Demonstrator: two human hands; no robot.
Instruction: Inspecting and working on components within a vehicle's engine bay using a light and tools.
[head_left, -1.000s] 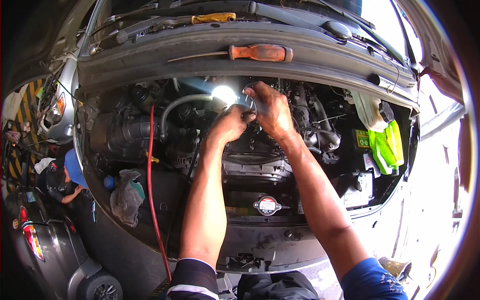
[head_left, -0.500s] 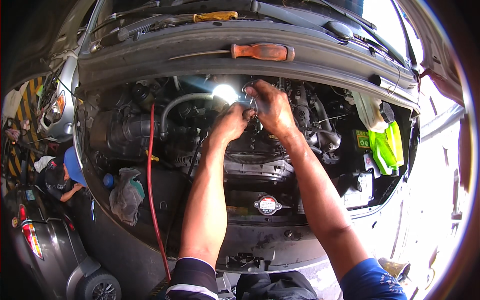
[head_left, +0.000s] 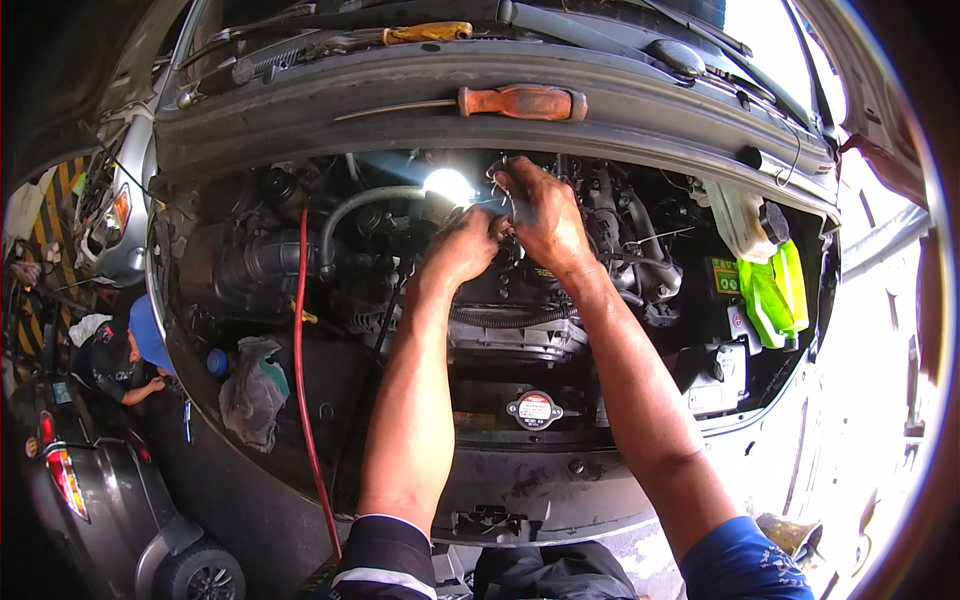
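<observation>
My left hand (head_left: 465, 246) and my right hand (head_left: 548, 218) meet over the back of the engine (head_left: 500, 290), fingers curled closed. A small, shiny metal piece shows between the fingertips of both hands, too small and covered to name. The right thumb and forefinger pinch at its upper end; the left fingertips press close below and to the left. A bright work light (head_left: 448, 188) shines right behind my left hand. Beyond the hands, a screwdriver with a worn orange handle (head_left: 522, 102) lies on the cowl edge.
A red hose (head_left: 302, 330) runs down the left side, near a grey rag (head_left: 254, 392). Bright green-yellow bottle (head_left: 766, 300) and battery (head_left: 712, 380) are at right. A yellow-handled tool (head_left: 428, 33) lies by the windshield. Another person (head_left: 125, 350) crouches at far left beside a dark car (head_left: 95, 490).
Both hands stay at the same spot, with only slight shifts of the fingers. The view has barely moved.
</observation>
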